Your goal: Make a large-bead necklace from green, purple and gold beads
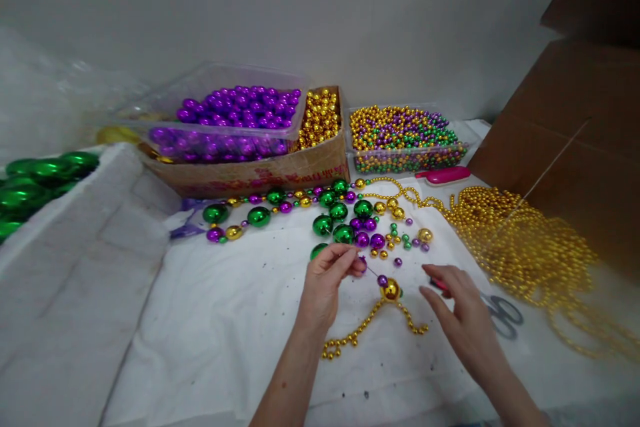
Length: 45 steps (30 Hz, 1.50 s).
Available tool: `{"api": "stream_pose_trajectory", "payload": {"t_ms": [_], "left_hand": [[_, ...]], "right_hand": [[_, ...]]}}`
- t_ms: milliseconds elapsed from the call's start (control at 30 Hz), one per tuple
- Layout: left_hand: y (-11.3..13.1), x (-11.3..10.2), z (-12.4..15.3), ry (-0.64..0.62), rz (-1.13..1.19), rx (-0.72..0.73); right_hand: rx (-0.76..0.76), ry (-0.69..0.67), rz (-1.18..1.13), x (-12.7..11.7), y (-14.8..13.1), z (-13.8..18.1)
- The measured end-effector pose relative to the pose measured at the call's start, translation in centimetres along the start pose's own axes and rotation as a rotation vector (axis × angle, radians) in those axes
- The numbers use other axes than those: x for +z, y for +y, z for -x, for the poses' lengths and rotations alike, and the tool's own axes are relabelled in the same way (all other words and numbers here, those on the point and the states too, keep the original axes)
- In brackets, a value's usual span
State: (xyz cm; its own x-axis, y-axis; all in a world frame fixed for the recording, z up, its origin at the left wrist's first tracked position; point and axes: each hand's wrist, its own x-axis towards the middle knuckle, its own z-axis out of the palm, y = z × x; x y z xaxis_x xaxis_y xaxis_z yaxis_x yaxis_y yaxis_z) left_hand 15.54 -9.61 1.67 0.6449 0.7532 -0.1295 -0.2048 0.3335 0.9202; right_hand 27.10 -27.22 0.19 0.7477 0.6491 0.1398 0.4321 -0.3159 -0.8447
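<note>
My left hand (327,277) is pinched shut on a thin wire or thread whose end carries a small purple bead (382,279) and a larger gold ball (391,289). Two short strands of small gold beads (350,337) trail from that ball onto the white cloth (225,320). A green ball sits just behind my left fingers. My right hand (460,317) hovers to the right of the gold ball with fingers loosely curled; something small and red shows at its fingertips. Loose green, purple and gold balls (350,223) lie just beyond both hands.
A strung line of big beads (260,210) runs left. A cardboard box (260,170) holds purple and gold balls; a clear tub (407,140) holds small mixed beads. A pink tool (445,176), gold bead strands (525,247), scissors (503,313), and brown cardboard (575,147) are on the right.
</note>
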Motion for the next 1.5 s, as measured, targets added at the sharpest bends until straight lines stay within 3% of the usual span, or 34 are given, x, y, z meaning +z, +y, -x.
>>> {"api": "stream_pose_trajectory", "payload": {"t_ms": [67,167,300,433,500,600,733,833,967,1133,1233,1333,1400,1500], "left_hand": [[0.2,0.2,0.6,0.025,-0.002,0.031],[0.8,0.5,1.5,0.025,0.044,0.05],[1.7,-0.3,2.1,0.056,0.126,0.054],[0.4,-1.4,2.2,-0.059,0.07,-0.019],[-0.7,-1.8,1.6,-0.048,-0.108,0.009],[-1.6,-2.9,-0.1,0.128,-0.557,0.243],[-1.3,-4.4,-2.5,0.307,-1.045,0.509],[-1.5,-4.8,-2.8,0.331,-1.227,0.537],[-3.4,-5.1,-2.3,0.326,-1.289,0.494],[-4.1,-5.7,-2.2,0.277,-1.092,0.346],[-2.6,-6.0,-1.8,0.241,-0.645,0.125],[-1.1,-6.2,-1.0,0.02,-0.137,-0.121],[-0.7,-6.4,-0.6,-0.09,0.08,-0.178],[-1.1,-6.8,-0.5,-0.093,0.27,-0.191]], "right_hand": [[-0.168,0.057,0.176,-0.2,-1.5,-0.5],[-0.247,-0.112,0.087,0.9,-3.6,-0.7],[0.066,-0.324,-0.263,2.2,-4.5,-0.7],[0.325,-0.337,-0.667,1.0,-4.7,-1.2],[0.389,-0.322,-0.939,-0.3,-5.1,-1.5],[0.418,-0.281,-1.156,-1.6,-5.2,-1.8],[0.484,-0.226,-0.999,-1.5,-3.9,-1.3],[0.517,-0.204,-0.976,-0.9,-2.9,-0.5],[0.542,-0.204,-0.965,-0.5,-1.8,0.2],[0.548,-0.194,-0.798,0.3,-0.5,0.8],[0.506,-0.223,-0.565,0.8,-0.3,1.6],[0.455,-0.287,-0.433,1.2,-0.6,2.7],[0.457,-0.297,-0.405,1.4,-0.8,3.3],[0.453,-0.304,-0.383,1.3,-1.0,4.0]]}}
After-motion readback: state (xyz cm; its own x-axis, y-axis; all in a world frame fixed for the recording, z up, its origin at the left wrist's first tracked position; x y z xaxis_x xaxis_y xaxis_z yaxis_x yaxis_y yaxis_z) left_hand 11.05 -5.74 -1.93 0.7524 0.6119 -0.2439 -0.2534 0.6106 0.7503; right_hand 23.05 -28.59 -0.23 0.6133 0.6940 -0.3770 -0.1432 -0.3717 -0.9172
